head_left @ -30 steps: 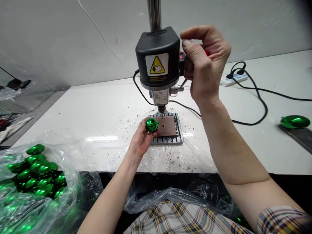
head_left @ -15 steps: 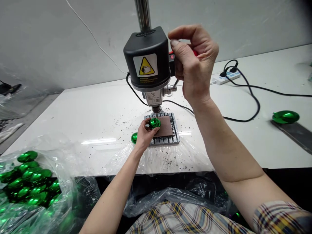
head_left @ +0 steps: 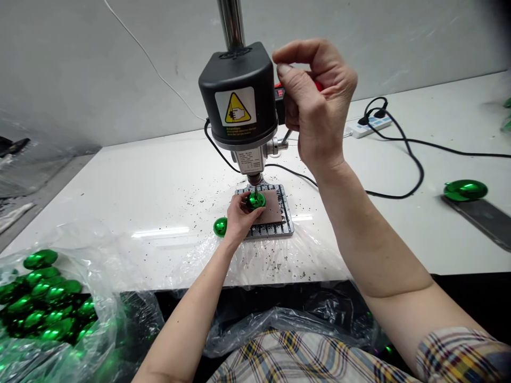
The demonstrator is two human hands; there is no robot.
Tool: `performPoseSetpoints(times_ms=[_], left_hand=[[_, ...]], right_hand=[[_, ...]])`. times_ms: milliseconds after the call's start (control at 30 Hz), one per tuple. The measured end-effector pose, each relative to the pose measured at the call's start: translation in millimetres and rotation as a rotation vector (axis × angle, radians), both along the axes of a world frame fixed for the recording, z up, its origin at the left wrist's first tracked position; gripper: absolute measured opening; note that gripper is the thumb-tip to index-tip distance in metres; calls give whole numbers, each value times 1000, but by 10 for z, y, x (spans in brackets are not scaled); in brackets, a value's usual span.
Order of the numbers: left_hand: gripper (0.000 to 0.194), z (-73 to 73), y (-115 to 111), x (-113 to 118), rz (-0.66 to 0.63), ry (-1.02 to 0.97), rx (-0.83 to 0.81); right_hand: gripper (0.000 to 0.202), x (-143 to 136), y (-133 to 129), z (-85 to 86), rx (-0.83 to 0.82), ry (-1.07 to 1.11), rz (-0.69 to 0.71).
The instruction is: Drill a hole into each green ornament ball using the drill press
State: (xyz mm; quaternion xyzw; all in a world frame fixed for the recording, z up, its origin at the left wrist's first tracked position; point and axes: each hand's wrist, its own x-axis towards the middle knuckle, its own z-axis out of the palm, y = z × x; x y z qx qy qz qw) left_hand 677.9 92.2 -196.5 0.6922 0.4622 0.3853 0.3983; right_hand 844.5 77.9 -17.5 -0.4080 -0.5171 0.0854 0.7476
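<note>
White power strip [head_left: 373,129] on R side of tbl [head_left: 120,186], w/ 2 blk plugs [head_left: 363,121] in. Dark phone [head_left: 493,222] nr R edge. Thin white cord [head_left: 147,56] along back wall [head_left: 80,64]. Whitish cloth [head_left: 16,216] far L.

Warning triangle [head_left: 236,108], "Attention" [head_left: 235,128] on drill head [head_left: 262,101]

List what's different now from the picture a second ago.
The left hand has moved the green ball it holds rightward over the brown board, beneath the drill chuck. Another green ball now shows left of that hand. The camera view has shifted, so the bench sits further left. Nothing was visibly let go. The right hand stays curled at the red knob.
</note>
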Motion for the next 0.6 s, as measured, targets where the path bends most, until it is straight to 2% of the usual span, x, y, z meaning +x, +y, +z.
performPoseSetpoints(times_ms=[100, 267, 400, 600], left_hand=[[53, -18, -15, 23, -29, 14, 91], [57, -57, -41, 59, -44, 0, -10], [58, -72, -38, 46, -37, -5, -13], [57, -108, -16, 35, -49, -20, 23]], right_hand=[[11, 8, 21, -13, 50, 13, 18], [9, 22, 56, -24, 98, 34, 76], [7, 9, 27, -56, 181, 42, 131], [27, -44, -3, -181, 277, -12, 40]])
